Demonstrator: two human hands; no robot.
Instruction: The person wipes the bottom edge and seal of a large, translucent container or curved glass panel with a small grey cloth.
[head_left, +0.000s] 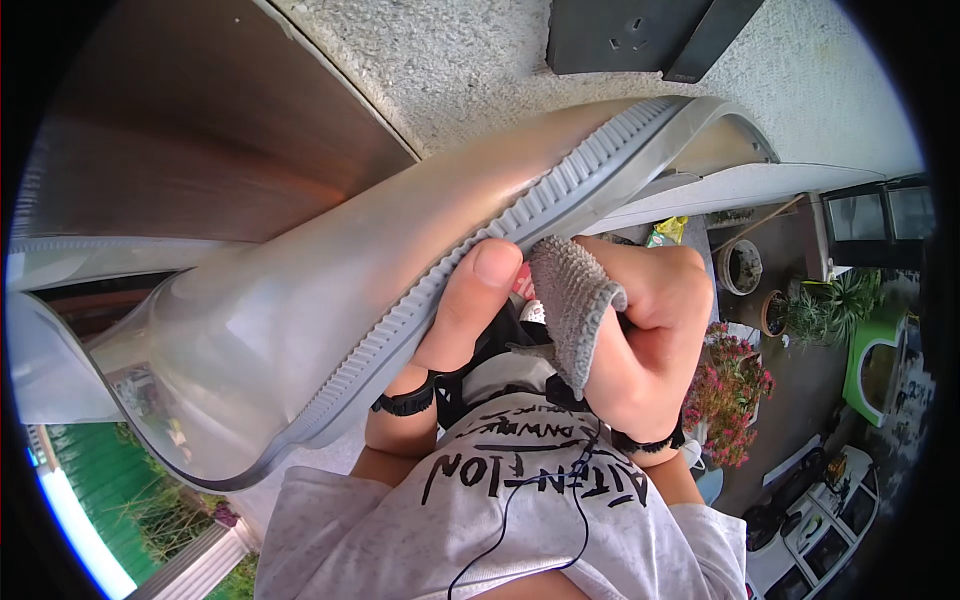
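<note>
A large, curved, shiny translucent shell (330, 247), apparently plastic, stretches diagonally before me. Along its near side runs a ribbed grey edging (420, 307). My left hand (469, 300) grips this edge, with its thumb lying on the ribs and its fingers mostly hidden underneath. In the curled fingers of my right hand (652, 300) is a grey textured cloth (570, 307). The cloth's top end is close against the underside of the edging, just right of my left thumb; whether it presses there I cannot tell.
Above the shell are a rough pale wall (465, 67), a dark socket panel (622, 34) and a brown panel (187, 112). A thin cable (510, 510) hangs across my shirt. Rightward are flowering plants (727, 397), a pot (741, 268) and a white vehicle (817, 532).
</note>
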